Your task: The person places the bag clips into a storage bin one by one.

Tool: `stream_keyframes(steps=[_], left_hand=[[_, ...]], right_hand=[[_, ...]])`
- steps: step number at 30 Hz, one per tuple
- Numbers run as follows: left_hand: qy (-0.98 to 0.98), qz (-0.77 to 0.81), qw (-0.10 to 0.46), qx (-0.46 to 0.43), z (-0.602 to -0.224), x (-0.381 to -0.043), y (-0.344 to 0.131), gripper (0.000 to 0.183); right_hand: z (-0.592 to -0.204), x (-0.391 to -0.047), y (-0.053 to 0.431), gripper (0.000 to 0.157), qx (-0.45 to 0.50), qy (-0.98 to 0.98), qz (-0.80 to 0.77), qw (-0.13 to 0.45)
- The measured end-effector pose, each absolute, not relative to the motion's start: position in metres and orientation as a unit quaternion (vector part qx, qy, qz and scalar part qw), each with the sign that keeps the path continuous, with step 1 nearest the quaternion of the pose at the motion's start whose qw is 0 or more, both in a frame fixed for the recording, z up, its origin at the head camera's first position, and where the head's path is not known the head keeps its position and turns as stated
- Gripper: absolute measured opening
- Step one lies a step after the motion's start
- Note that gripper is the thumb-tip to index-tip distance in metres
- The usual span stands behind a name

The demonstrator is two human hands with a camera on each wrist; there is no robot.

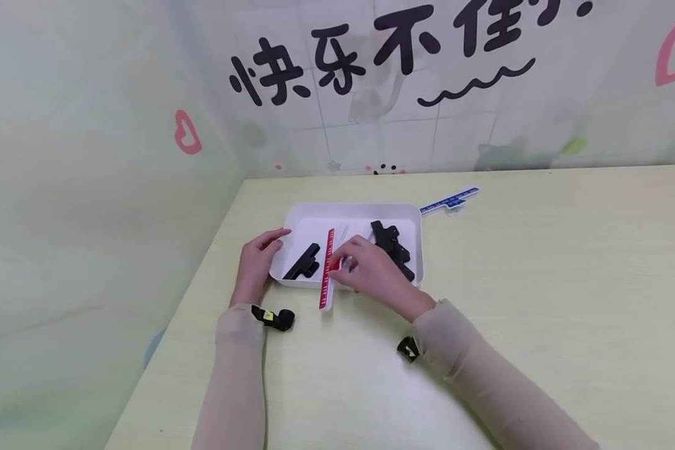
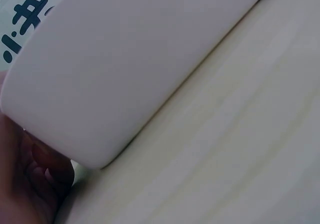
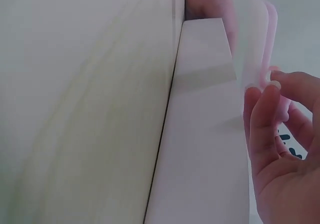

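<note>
A white plastic tray lies on the table. My left hand grips its left end, and in the left wrist view the curled fingers lie against the outer wall. Over the tray's front rim, my right hand pinches a long red clip with a white piano-key pattern. The right wrist view shows this clip's pale back between thumb and fingertips, above the rim. One black clip lies in the tray's left part. Several black clips are heaped at its right, partly behind the right hand.
A blue clip with a similar key pattern lies on the table at the tray's back right corner. Behind the table hangs a printed cloth, with a pale curtain at the left.
</note>
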State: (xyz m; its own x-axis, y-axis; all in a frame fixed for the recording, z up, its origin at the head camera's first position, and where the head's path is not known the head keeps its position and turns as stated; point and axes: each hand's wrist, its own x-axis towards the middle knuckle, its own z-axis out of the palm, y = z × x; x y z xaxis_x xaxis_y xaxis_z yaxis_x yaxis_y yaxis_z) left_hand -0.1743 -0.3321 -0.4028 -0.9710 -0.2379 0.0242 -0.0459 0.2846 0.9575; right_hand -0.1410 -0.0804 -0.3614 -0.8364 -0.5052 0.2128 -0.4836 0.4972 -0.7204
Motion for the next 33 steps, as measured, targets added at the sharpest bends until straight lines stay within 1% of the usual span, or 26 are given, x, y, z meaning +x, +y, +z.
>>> stream_keyframes(steps=[6,12,20,23,25,28,31,33], left_hand=[[-0.792,-0.597,0.08,0.096,-0.406,-0.176,-0.333,0.023],[-0.793,-0.597,0.078,0.094,-0.407,-0.176,-0.333,0.022],[-0.792,-0.598,0.084,0.093,-0.406,-0.175,-0.331,0.023],[-0.797,-0.591,0.089,0.09,-0.406,-0.174,-0.33,0.023],[-0.8,-0.586,0.091,0.09,-0.407,-0.175,-0.329,0.023],[-0.804,-0.58,0.096,0.09,-0.408,-0.175,-0.328,0.023],[-0.806,-0.577,0.1,0.091,-0.408,-0.176,-0.329,0.023],[-0.806,-0.576,0.104,0.092,-0.407,-0.175,-0.331,0.023]], right_hand=[[-0.365,-0.144,-0.094,0.012,-0.246,0.824,-0.508,0.048],[-0.368,-0.149,-0.104,0.015,-0.185,0.796,-0.573,0.064],[-0.368,-0.155,-0.116,0.019,-0.144,0.762,-0.629,0.06],[-0.37,-0.161,-0.12,0.025,-0.107,0.75,-0.649,0.069],[-0.37,-0.164,-0.121,0.032,-0.083,0.746,-0.657,0.073],[-0.371,-0.17,-0.124,0.039,-0.063,0.744,-0.662,0.072],[-0.37,-0.174,-0.126,0.036,-0.051,0.743,-0.664,0.069],[-0.371,-0.176,-0.128,0.032,-0.047,0.745,-0.662,0.07]])
